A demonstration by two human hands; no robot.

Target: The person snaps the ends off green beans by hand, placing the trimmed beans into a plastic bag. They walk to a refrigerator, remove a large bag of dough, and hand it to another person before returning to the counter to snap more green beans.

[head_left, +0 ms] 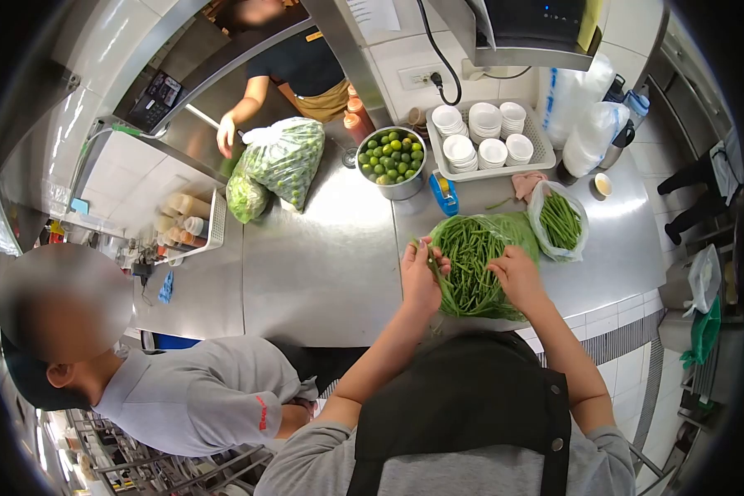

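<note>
Cut green beans (473,252) fill an open green plastic bag (517,227) on the steel counter in front of me. Above the bag's left side, my left hand (422,274) is closed on a green bean (431,258). My right hand (517,275) hovers over the right side of the bag with its fingertips pinched together. Whatever they hold, if anything, is too small to make out. Just beyond it, a clear bag (559,219) holds long, whole green beans.
On the steel counter (322,281) are a pot of green citrus (391,161), a blue tape dispenser (444,194), a basket of white cups (546,153) and bagged greens (285,161). One person (198,388) stands at my left; another (298,62) is across the counter.
</note>
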